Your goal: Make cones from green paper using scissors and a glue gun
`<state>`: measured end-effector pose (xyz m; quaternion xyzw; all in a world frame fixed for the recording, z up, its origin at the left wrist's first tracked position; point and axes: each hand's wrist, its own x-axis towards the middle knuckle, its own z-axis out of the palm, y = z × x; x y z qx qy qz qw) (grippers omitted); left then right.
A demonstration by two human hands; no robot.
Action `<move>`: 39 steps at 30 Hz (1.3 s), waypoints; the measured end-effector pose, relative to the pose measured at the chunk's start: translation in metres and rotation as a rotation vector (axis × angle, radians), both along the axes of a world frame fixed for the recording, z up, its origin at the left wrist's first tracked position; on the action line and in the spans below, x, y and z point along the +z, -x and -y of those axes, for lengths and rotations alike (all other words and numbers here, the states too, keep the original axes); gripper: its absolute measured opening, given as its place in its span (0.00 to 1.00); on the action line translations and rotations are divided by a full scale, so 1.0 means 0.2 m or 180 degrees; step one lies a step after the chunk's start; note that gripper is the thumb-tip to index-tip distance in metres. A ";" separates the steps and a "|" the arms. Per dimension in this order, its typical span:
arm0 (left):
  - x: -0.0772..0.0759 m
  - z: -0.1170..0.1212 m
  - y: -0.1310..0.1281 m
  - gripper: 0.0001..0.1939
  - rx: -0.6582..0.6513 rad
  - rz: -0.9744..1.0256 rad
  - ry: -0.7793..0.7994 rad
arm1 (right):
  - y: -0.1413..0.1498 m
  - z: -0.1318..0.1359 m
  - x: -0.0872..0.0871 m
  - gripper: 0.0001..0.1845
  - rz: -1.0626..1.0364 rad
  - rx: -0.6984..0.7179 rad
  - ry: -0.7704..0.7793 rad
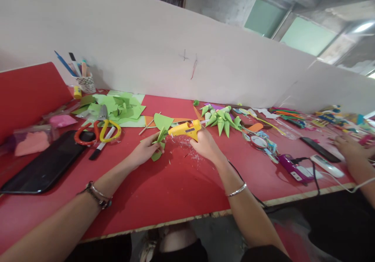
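Note:
My left hand (145, 149) is closed on a folded piece of green paper (159, 139), held a little above the red table. In my right hand (205, 143) is a yellow hot glue gun (184, 129), my fingers wrapped round its handle. Its nozzle points left and meets or nearly meets the paper's edge; I cannot tell whether they touch. Just behind lies a loose rounded green paper piece (163, 120). To the right of the glue gun sits a cluster of green paper cones (224, 120). Clear glue threads (190, 147) are scattered on the table below.
Red-and-yellow-handled scissors (109, 131), a marker (102, 144) and a black phone-like slab (47, 164) lie at left. Green paper sheets (117, 107) stand behind, near a pen cup (85, 83). A purple power strip (294, 168) lies at right, near another person's hand (351, 148).

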<state>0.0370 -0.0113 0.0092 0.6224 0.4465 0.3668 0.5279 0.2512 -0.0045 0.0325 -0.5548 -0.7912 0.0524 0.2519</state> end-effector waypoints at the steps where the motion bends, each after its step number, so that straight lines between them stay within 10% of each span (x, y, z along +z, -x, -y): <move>1: 0.00 0.00 0.00 0.10 -0.0002 0.0003 0.0004 | 0.00 0.01 0.00 0.19 -0.0028 0.0105 0.0024; 39: 0.01 0.00 0.00 0.11 -0.0140 -0.0011 -0.0027 | -0.04 -0.03 -0.02 0.17 -0.0273 0.0195 -0.0171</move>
